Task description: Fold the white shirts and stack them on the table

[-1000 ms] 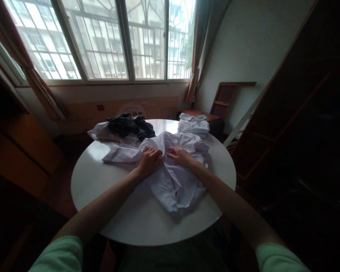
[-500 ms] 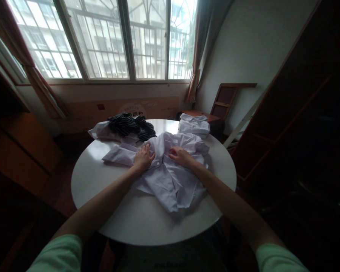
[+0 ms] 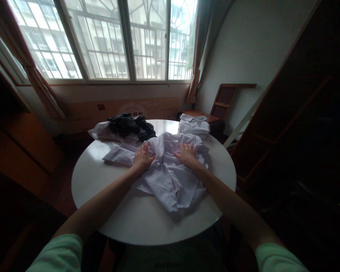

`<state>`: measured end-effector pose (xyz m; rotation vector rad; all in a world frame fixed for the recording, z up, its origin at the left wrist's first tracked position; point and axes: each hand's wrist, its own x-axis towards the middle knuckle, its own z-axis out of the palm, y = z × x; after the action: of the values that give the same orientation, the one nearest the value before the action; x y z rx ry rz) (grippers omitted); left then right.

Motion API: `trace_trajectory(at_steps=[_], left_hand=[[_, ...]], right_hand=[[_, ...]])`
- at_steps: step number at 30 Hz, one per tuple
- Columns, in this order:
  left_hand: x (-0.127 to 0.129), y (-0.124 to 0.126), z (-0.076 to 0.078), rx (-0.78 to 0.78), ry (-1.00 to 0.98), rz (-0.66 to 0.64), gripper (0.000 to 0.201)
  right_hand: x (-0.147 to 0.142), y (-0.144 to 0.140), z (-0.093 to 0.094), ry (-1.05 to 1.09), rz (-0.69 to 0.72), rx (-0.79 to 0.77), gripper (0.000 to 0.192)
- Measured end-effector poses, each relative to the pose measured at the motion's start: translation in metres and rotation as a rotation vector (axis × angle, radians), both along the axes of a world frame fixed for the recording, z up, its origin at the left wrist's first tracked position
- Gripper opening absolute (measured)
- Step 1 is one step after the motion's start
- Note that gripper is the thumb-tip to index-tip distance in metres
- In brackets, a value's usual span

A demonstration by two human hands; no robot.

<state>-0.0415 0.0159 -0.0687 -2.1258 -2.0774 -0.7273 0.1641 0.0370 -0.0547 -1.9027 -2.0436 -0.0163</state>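
Two bare hands rest palm-down on a rumpled white garment (image 3: 161, 181), which lies across the middle of a round white table (image 3: 86, 175); taking the window side as twelve o'clock, its bulk gathers just above the centre, a sleeve-like strip (image 3: 117, 155) points out towards ten, and its loose lower ends trail towards five. The left hand (image 3: 143, 156) sits on the cloth a little to the ten o'clock side of the middle, fingers spread and pointing towards twelve, thumb turned to three. The right hand (image 3: 186, 154) lies on it towards one, fingers likewise fanned, thumb turned to nine. Neither looks closed on a fold, though the undersides of the fingers are hidden, so a light pinch cannot be ruled out. Near the rim at eleven, dark striped cloth (image 3: 124, 124) is heaped over paler fabric (image 3: 100, 131); at one, a neatly folded white stack (image 3: 193, 125) sits close behind the garment. The step in hand seems to be spreading and pressing the front panels apart from the centre line. From this pose, a next move would seem to call for flat, even pressure outward, towards nine and three, without dragging the creased layers underneath.
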Motion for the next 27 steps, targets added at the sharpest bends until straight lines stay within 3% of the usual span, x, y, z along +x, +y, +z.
trace_trajectory(at_steps=[4,10,16,27], left_hand=[[-0.0020,0.0019,0.0002,0.009,-0.028,-0.040,0.070],[-0.0035,0.0065,-0.0041,0.060,-0.069,-0.174,0.061],[-0.0040,0.0074,-0.0060,0.078,-0.107,-0.250,0.058],[-0.0049,0.0065,-0.0069,0.081,-0.131,-0.310,0.054]], right_hand=[[-0.0010,-0.0029,-0.0006,-0.020,0.031,-0.110,0.056],[0.0000,-0.0087,0.0053,-0.096,0.081,-0.038,0.042],[0.0007,-0.0073,0.0055,-0.142,0.074,-0.012,0.040],[0.0018,-0.0034,0.0075,-0.095,0.111,-0.122,0.037]])
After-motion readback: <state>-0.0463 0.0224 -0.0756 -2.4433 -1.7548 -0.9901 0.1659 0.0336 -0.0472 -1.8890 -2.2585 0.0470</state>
